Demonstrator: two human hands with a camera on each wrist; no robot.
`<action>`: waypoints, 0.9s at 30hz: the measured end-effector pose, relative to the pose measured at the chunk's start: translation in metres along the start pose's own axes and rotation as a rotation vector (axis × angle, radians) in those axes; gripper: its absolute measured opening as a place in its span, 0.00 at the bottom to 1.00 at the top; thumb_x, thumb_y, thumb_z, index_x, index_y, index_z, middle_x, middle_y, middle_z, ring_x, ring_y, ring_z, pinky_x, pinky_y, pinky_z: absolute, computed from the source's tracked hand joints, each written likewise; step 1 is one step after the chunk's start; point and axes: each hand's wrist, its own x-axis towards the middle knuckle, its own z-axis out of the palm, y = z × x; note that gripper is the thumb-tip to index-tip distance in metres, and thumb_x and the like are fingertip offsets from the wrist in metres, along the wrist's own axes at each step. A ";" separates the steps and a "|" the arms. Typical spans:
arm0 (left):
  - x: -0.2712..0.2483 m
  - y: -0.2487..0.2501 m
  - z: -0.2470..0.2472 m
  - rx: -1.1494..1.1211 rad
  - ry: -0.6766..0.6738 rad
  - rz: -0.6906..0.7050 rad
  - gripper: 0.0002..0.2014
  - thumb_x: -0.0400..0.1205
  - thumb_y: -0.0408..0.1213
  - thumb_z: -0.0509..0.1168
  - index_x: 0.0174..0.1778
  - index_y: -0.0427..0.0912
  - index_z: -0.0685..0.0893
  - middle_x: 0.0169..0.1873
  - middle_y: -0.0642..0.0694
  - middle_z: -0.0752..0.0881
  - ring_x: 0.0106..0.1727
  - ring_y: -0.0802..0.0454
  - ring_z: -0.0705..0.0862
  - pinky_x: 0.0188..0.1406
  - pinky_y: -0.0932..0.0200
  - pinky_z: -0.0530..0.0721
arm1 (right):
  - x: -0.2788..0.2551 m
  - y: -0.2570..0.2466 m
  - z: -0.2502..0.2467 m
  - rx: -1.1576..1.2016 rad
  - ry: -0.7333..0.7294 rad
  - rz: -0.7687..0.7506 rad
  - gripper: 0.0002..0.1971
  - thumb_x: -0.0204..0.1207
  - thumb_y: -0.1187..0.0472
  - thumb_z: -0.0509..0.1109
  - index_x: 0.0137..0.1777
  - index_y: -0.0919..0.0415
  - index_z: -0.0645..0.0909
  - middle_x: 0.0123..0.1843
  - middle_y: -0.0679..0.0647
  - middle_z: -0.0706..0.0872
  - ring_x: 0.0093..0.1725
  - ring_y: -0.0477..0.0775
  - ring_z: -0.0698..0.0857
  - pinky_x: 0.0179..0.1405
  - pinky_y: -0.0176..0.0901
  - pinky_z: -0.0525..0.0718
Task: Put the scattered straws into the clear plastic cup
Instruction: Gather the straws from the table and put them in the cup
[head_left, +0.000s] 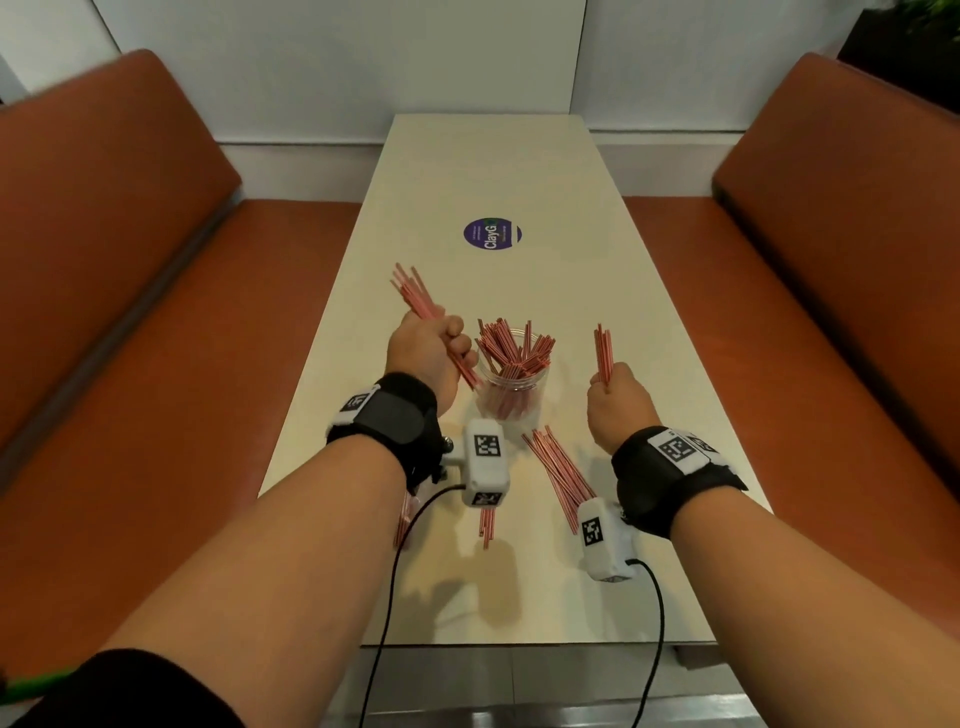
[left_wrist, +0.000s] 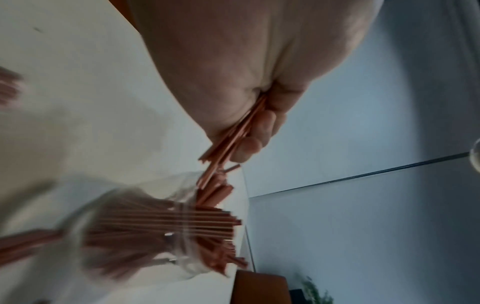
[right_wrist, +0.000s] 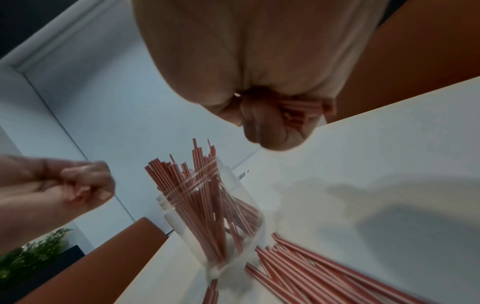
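A cream counter (head_left: 519, 171) is running toward a pale wall (head_left: 332, 62), orange benches (head_left: 130, 249) flanking it. Each grip, left hand (head_left: 428, 353) and right hand (head_left: 621, 402), is clutching straws (head_left: 415, 296) beside the cup (head_left: 511, 395).

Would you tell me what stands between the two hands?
The clear plastic cup of red straws stands between the left hand and right hand, in the head view.

Your far table (head_left: 597, 218) centre carries a round purple sticker (head_left: 492, 234), "ClayG" readable, smaller print illegible

Cup (head_left: 511, 395) mouth crowded with upright straws (head_left: 511, 348); loose straws (head_left: 558, 473) litter table (head_left: 493, 171) front; far end bare.
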 end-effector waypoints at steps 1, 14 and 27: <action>0.004 0.003 0.005 -0.012 -0.024 0.020 0.10 0.84 0.25 0.47 0.48 0.41 0.71 0.27 0.47 0.68 0.25 0.53 0.64 0.27 0.56 0.67 | 0.000 -0.001 0.000 0.007 0.005 -0.009 0.14 0.85 0.59 0.52 0.62 0.68 0.71 0.54 0.64 0.82 0.46 0.63 0.81 0.45 0.53 0.81; 0.027 -0.029 0.026 0.729 -0.220 0.322 0.11 0.85 0.30 0.54 0.45 0.50 0.77 0.32 0.46 0.78 0.35 0.51 0.79 0.41 0.52 0.81 | -0.001 0.005 0.006 0.064 0.002 -0.088 0.11 0.84 0.59 0.52 0.56 0.64 0.72 0.45 0.58 0.80 0.35 0.51 0.75 0.35 0.45 0.72; 0.026 -0.026 0.018 0.896 -0.273 0.286 0.04 0.83 0.33 0.64 0.49 0.46 0.81 0.42 0.46 0.88 0.47 0.48 0.88 0.58 0.43 0.86 | 0.001 -0.002 0.005 0.105 -0.004 -0.127 0.09 0.83 0.61 0.53 0.55 0.63 0.73 0.46 0.56 0.80 0.36 0.51 0.75 0.34 0.44 0.72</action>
